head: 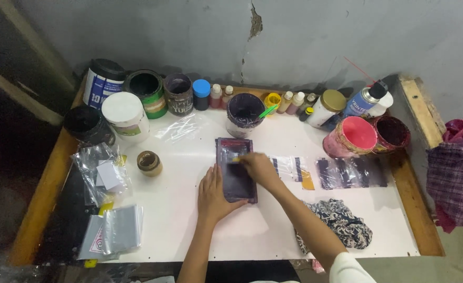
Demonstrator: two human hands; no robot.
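Two hands of mine are down on one small dark screen frame [235, 169], which lies flat near the middle of the white tabletop [189, 220]. My left hand [214, 193] rests on the frame's lower left side, fingers flat and close together, touching it. My right hand [259, 169] sits over the frame's upper right, fingers curled in a pinch on a small yellow-tipped tool [237, 159] — most of that tool is hidden under my fingers, so I cannot tell its shape.

Along the back wall I count six larger tubs and cans, among them one white-lidded tub [125, 115] and one open dark ink pot [245, 112] with a green stick [267, 111] poking out. Between them stand some seven small bottles; those are too small to count surely. One blue spray can [365, 99] and two pink-red pots [354, 137] stand at the right.

Four or so clear printed sleeves [351, 173] lie right of the frame, one patterned rag [341, 222] near my right forearm, a heap of plastic bags [103, 173] at the left — their number is unclear.

Bare table opens in front of the frame, toward the near edge. A wooden rim [423, 112] bounds the right side; the left edge falls into shadow.
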